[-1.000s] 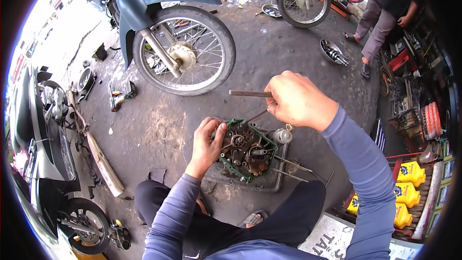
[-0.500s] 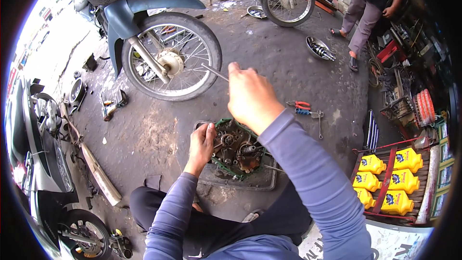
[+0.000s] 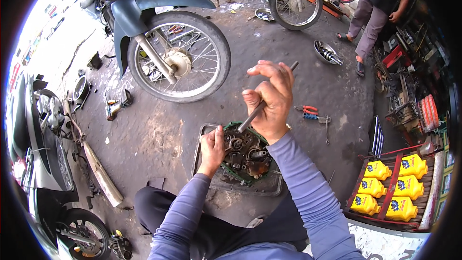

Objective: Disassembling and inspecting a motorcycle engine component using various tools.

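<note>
An open engine crankcase half [image 3: 243, 151] with a green gasket edge lies before me, its shafts and oily brown inside showing. It rests on a dark shallow tray [image 3: 269, 188]. My left hand [image 3: 211, 151] is closed on the case's left edge, thumb on top, the other fingertips partly hidden. Above the far right edge of the case, my right hand [image 3: 272, 98] is raised with a dark metal rod [image 3: 252, 116] slanting across it. Thumb and some fingers are loosely spread around the rod. Its lower end hangs over the case's far edge; whether they touch I cannot tell.
Red-handled pliers [image 3: 307, 110] and a wrench [image 3: 327, 132] lie on the floor at right. Yellow bottles [image 3: 406, 188] fill a rack nearby. A motorcycle's front wheel [image 3: 180, 58] stands ahead, a scooter [image 3: 45, 163] at left. Another person [image 3: 370, 14] stands far right, near a metal bowl [image 3: 327, 53].
My right hand has turned over and loosened its fingers. The rod has swung from pointing far left to slanting down toward the case. My left hand stays on the case; the whole view shifted slightly.
</note>
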Demonstrator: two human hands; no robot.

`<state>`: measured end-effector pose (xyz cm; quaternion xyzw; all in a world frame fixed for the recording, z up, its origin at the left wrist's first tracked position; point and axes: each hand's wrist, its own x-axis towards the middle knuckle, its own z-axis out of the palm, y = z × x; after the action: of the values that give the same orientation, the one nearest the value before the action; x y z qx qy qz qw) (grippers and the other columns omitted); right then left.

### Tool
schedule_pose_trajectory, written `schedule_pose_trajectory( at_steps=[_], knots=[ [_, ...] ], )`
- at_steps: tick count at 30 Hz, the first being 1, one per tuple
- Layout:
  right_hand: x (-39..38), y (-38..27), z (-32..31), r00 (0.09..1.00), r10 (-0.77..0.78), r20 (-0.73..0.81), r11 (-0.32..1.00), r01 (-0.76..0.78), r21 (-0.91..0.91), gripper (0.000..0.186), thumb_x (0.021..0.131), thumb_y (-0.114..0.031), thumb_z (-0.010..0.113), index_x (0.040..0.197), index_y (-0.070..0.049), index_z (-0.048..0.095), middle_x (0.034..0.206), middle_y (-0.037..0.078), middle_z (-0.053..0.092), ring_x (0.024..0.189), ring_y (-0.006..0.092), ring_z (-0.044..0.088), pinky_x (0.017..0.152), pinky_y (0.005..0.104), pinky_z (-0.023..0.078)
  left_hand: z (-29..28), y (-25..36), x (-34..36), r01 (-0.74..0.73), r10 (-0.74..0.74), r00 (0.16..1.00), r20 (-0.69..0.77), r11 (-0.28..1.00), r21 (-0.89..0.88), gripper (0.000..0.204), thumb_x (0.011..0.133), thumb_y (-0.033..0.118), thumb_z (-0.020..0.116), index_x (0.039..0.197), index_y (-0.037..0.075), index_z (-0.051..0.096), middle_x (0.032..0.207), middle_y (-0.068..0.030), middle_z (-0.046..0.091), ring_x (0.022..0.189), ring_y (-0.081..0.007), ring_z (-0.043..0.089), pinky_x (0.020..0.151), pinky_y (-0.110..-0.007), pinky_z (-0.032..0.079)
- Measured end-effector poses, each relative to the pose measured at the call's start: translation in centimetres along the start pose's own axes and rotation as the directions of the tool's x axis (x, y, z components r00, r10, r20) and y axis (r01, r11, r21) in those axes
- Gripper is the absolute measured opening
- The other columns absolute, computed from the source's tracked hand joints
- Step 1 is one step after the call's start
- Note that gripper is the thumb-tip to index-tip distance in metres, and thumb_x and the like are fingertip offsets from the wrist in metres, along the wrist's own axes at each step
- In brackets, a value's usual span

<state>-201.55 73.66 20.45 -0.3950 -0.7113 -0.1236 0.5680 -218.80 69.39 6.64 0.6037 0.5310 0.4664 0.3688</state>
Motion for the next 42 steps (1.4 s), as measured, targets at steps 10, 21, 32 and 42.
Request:
schedule_pose_trajectory(
  at_steps=[10,21,32,42],
  knots=[
    [0.8,-2.0,0.1,0.988,-0.059,0.144,0.961,0.095,-0.258,0.033,0.082,-0.028,0.073,0.063,-0.012,0.052,0.085,0.001,0.059,0.085,0.0217,0.058,0.088,0.0421,0.038,-0.1,-0.6,0.3,-0.056,0.056,0.998,0.011,0.998,0.024,0.045,0.104,0.022,0.048,0.065,0.000,0.048,0.049,-0.0089,0.040,0.043,-0.0164,0.036,0.046,-0.038,0.031],
    [1.8,-1.2,-0.7,0.979,-0.141,0.144,0.990,0.136,0.048,0.030,0.072,-0.021,0.075,0.057,-0.009,0.052,0.071,0.003,0.055,0.071,0.0224,0.052,0.078,0.0406,0.036,-5.6,9.7,3.3,0.108,-0.077,0.991,0.109,0.942,-0.318,0.033,0.105,0.029,0.048,0.086,0.005,0.058,0.082,0.0001,0.059,0.078,-0.0079,0.055,0.074,-0.024,0.045],
    [2.9,2.5,-3.8,0.968,-0.166,0.187,0.986,0.160,0.043,0.014,0.084,-0.014,0.055,0.081,-0.002,0.061,0.096,0.010,0.061,0.091,0.0323,0.056,0.085,0.0443,0.040,-4.7,20.5,2.4,-0.331,0.138,0.908,0.395,0.814,0.477,0.021,0.094,0.008,0.058,0.112,0.001,0.050,0.080,-0.0264,0.062,0.077,-0.0474,0.061,0.064,-0.050,0.048],
    [2.4,4.8,-2.7,0.981,0.028,0.193,0.976,-0.068,0.208,0.028,0.085,-0.010,0.058,0.061,0.001,0.048,0.065,0.009,0.044,0.067,0.0257,0.040,0.070,0.0367,0.036,-1.6,19.1,-1.2,-0.290,0.265,0.956,0.128,0.775,0.561,0.011,0.093,0.009,0.059,0.088,0.002,0.051,0.072,-0.0231,0.061,0.069,-0.0461,0.061,0.058,-0.051,0.045]
  ],
)
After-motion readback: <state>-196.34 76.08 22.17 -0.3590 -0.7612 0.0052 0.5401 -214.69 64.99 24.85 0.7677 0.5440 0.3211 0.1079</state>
